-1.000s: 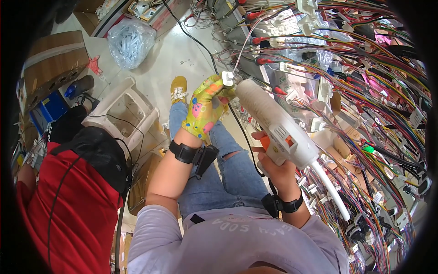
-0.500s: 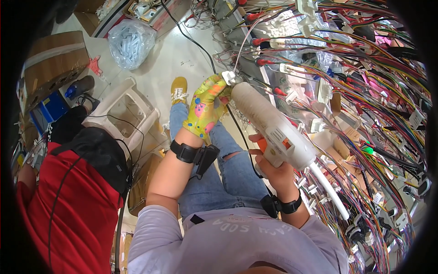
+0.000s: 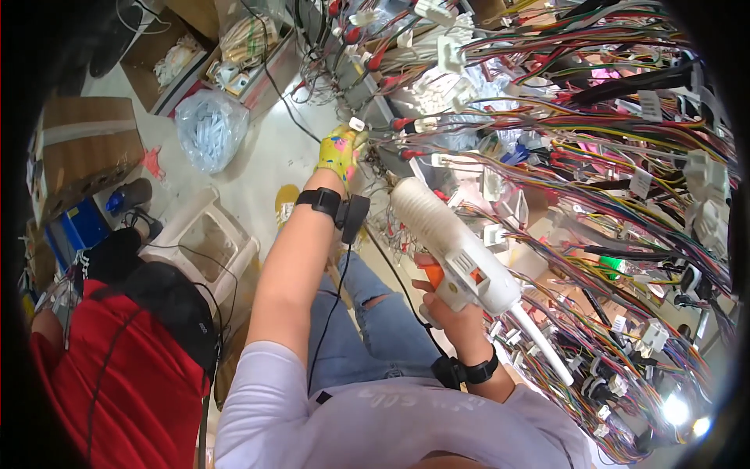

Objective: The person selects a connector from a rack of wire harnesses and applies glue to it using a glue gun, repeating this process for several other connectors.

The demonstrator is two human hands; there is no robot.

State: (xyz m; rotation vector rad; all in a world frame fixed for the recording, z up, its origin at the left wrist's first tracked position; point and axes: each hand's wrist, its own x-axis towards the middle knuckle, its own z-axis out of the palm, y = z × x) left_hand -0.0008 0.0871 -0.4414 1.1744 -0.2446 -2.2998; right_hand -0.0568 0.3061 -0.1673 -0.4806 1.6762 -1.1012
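My left hand [image 3: 341,155], in a yellow patterned glove, is stretched forward to the edge of the metal rack. Its fingers are closed, with a small white plastic connector [image 3: 356,123] at their tips. In my bare right hand [image 3: 451,309] is a hot glue gun [image 3: 461,246], gripped by its handle near an orange trigger. The gun has a thick, whitish wrapped barrel pointing up and left. A white glue stick [image 3: 541,344] juts from its back end. The barrel tip is well apart from my left hand.
Bundles of coloured wires [image 3: 562,160] with white connectors and red caps fill the right side. Left are a plastic stool [image 3: 207,242], a bag of white parts [image 3: 209,129], a cardboard box [image 3: 90,148] and a person in red [image 3: 125,367]. A black cable [image 3: 391,254] runs past my legs.
My left hand has moved forward and away from the glue gun's tip, carrying the white connector toward the rack. The right hand still holds the gun, slightly lower left in view.
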